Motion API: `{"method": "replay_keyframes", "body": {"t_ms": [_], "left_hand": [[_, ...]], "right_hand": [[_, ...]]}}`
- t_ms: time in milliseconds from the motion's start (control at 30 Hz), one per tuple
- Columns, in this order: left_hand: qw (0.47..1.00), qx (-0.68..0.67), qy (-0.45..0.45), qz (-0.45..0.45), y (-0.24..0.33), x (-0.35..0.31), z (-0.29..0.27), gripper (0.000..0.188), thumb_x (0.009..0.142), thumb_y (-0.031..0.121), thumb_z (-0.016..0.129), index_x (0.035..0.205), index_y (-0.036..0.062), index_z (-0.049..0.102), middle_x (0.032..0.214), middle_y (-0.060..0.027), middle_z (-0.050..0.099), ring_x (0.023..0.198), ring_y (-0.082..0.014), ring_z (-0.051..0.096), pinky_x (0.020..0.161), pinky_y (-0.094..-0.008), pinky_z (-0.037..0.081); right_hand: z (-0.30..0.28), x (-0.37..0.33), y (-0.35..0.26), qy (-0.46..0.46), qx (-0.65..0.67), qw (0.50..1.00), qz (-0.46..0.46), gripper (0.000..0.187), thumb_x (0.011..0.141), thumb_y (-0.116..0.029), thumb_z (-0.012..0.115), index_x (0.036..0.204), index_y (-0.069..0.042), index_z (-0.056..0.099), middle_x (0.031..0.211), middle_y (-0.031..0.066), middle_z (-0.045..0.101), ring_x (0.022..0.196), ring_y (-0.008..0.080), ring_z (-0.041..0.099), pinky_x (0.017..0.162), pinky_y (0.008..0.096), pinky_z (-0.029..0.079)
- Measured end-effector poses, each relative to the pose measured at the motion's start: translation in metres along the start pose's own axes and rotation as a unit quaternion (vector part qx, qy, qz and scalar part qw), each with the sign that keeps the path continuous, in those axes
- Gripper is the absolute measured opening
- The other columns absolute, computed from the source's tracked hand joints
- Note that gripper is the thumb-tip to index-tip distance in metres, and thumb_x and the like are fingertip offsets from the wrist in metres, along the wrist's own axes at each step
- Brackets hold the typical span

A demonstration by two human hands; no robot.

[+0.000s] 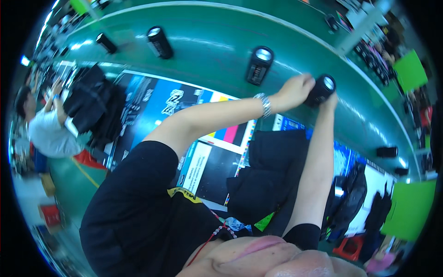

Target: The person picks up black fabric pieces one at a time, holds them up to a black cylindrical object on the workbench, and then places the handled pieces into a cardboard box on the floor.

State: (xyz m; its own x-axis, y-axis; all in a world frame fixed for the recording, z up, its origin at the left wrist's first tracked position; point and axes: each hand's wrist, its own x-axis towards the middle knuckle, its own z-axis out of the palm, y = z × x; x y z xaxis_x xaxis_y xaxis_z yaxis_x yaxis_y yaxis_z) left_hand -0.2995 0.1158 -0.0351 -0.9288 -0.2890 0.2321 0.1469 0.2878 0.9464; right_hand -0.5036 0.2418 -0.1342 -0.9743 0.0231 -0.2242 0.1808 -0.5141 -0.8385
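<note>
My right hand (328,102) is wrapped round a black cylinder with a shiny silver round end (321,90), which looks like a portable speaker. It is held tilted over the green bench. Beside it, my left hand (296,92), with a silver metal band at the wrist, has its fingers drawn together in a pinch near the cylinder's left side. What those fingers hold, if anything, is too blurred to make out. A similar speaker (259,67) stands on the bench just left of my hands.
More black speakers (160,42) stand along the green bench (207,32), others lie at the right (386,152). Printed sheets (184,101) and black cloth (272,161) cover the near side. A person in a white shirt (53,134) works at the left.
</note>
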Motion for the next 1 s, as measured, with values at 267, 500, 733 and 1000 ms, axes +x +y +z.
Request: {"method": "replay_keyframes", "body": {"t_ms": [267,500,733,1000], "left_hand": [[0.985,0.123,0.110,-0.039,0.033,-0.220,-0.215,0.029,0.096,0.021,0.048,0.116,0.0019,0.057,0.107,-0.0105,0.064,0.102,-0.0202,0.060,0.089,-0.0321,0.046],[0.664,0.617,0.411,0.097,0.056,-0.335,-0.400,0.031,0.077,0.018,0.068,0.102,0.0018,0.060,0.103,-0.0138,0.061,0.098,-0.0312,0.056,0.086,-0.0400,0.044],[0.613,0.713,0.335,-0.058,0.019,-0.347,-0.455,0.068,0.065,0.032,0.079,0.120,0.0017,0.054,0.121,-0.0144,0.053,0.112,-0.0313,0.049,0.092,-0.0393,0.043],[0.608,0.732,0.307,-0.032,0.055,-0.355,-0.424,0.021,0.068,0.005,0.060,0.088,0.0015,0.058,0.088,-0.0117,0.055,0.087,-0.0276,0.056,0.077,-0.0375,0.042]], "right_hand": [[-0.055,0.035,-0.076,0.119,-0.156,0.961,-0.196,0.038,0.094,-0.020,0.038,0.080,0.006,0.063,0.070,0.0147,0.064,0.070,0.0247,0.062,0.062,0.0354,0.052],[0.072,-0.143,-0.101,-0.080,-0.176,0.903,-0.384,0.023,0.095,-0.011,0.044,0.092,0.008,0.057,0.089,0.0167,0.063,0.080,0.0222,0.063,0.077,0.0317,0.053],[0.150,-0.342,-0.032,-0.304,-0.286,0.831,-0.368,0.019,0.096,-0.014,0.048,0.089,0.001,0.058,0.085,0.0083,0.063,0.083,0.0151,0.060,0.079,0.0282,0.047],[0.139,-0.401,0.013,-0.443,-0.227,0.846,-0.189,0.015,0.096,-0.013,0.049,0.094,0.001,0.055,0.086,0.0081,0.062,0.077,0.0131,0.062,0.073,0.0249,0.047]]}}
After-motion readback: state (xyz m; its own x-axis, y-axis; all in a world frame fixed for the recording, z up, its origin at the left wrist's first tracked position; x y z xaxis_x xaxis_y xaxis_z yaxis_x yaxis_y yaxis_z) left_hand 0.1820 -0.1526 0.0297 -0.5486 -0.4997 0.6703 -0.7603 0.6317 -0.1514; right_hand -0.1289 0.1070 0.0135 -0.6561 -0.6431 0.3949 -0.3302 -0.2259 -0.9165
